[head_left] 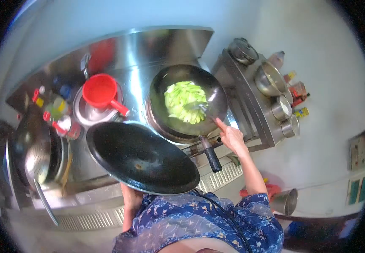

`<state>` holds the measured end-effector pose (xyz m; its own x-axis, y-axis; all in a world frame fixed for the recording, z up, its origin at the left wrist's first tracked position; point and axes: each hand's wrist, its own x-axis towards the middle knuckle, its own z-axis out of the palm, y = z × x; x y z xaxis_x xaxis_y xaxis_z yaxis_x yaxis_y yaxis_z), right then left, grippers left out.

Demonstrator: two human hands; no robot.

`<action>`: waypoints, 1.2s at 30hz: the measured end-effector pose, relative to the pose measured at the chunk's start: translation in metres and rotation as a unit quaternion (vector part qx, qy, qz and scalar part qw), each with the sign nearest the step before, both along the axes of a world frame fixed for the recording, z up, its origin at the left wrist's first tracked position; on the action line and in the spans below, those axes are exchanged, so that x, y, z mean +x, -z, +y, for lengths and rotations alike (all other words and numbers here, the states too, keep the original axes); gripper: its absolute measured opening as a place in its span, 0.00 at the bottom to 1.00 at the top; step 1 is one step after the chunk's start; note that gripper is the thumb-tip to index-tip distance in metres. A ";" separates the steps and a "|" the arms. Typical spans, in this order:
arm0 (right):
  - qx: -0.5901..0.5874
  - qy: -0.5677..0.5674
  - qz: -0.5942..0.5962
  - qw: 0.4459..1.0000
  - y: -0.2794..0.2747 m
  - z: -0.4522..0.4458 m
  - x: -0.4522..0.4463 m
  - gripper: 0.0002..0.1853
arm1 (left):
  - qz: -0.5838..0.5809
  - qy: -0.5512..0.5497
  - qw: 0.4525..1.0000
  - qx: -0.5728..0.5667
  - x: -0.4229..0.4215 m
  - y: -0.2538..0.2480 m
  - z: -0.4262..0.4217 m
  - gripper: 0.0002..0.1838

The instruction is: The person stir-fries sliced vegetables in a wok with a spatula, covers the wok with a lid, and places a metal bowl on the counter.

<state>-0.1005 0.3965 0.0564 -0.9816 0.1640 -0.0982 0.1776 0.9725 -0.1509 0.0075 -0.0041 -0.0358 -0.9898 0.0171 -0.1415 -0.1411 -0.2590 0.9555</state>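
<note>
Sliced green vegetables lie in a dark wok on the stove, its black handle pointing toward me. My right hand is closed on the handle of a metal spatula, whose blade rests among the slices. A second, large black wok is tilted in front of my body, left of the stove wok, with its dark inside showing. My left hand is under its lower edge; the wok hides the fingers.
A red ladle sits over a metal basin at the back left. Bottles and a metal strainer are further left. On the right, a shelf bears metal bowls and a lidded pot.
</note>
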 end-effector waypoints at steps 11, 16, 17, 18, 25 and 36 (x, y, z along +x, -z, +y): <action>-0.629 0.207 0.157 0.733 -0.046 0.071 0.055 0.27 | -0.135 -0.129 0.958 0.219 -0.015 -0.027 0.013 0.31; -0.696 0.258 0.308 0.595 -0.066 0.168 0.105 0.14 | -0.098 -0.153 0.942 0.284 -0.036 -0.035 0.006 0.44; -0.699 0.280 0.308 0.582 -0.060 0.209 0.118 0.10 | -0.091 -0.158 0.938 0.294 -0.038 -0.038 0.006 0.48; -0.682 0.288 0.323 0.589 -0.065 0.243 0.133 0.09 | -0.085 -0.160 0.937 0.298 -0.041 -0.040 0.009 0.51; -0.392 0.418 0.279 0.771 -0.122 0.396 0.184 0.06 | -0.056 -0.193 0.944 0.263 -0.071 -0.049 0.026 0.52; -0.268 0.517 0.028 0.812 -0.157 0.497 0.130 0.06 | -0.030 -0.226 0.945 0.233 -0.084 -0.060 0.056 0.47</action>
<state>0.0297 0.8933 0.2129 -0.3508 0.8519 -0.3889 0.8364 0.0983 -0.5393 -0.0766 0.0523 0.0239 -0.9009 -0.3323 -0.2794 0.0345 -0.6964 0.7169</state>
